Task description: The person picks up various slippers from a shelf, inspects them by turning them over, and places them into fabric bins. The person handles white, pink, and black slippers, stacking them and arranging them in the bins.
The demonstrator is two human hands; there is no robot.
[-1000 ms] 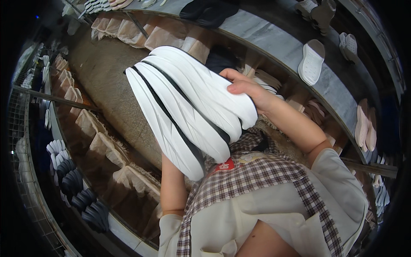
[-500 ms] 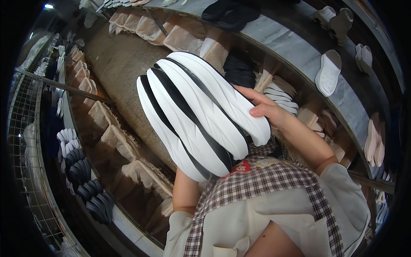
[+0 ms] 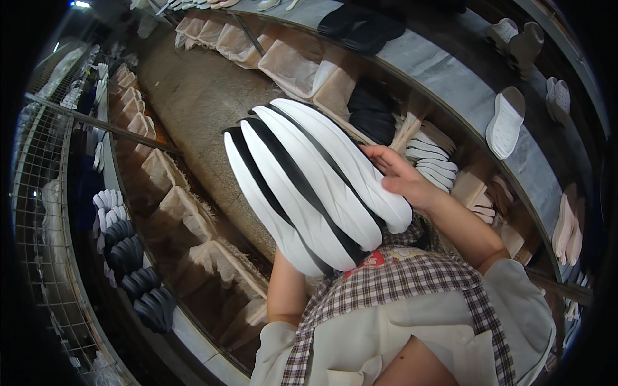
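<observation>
Hiding the left hand: white soles (image 3: 320,186)

Here they are, four white soles (image 3: 315,174), held up in the air, packed side by side on edge like a loose fan! They slant from upper left to lower right, sidewalls showing, shallow sculpted lines sweeping along them. Black faces peek through the gaps (widest toward the left of the bunch).
</observation>
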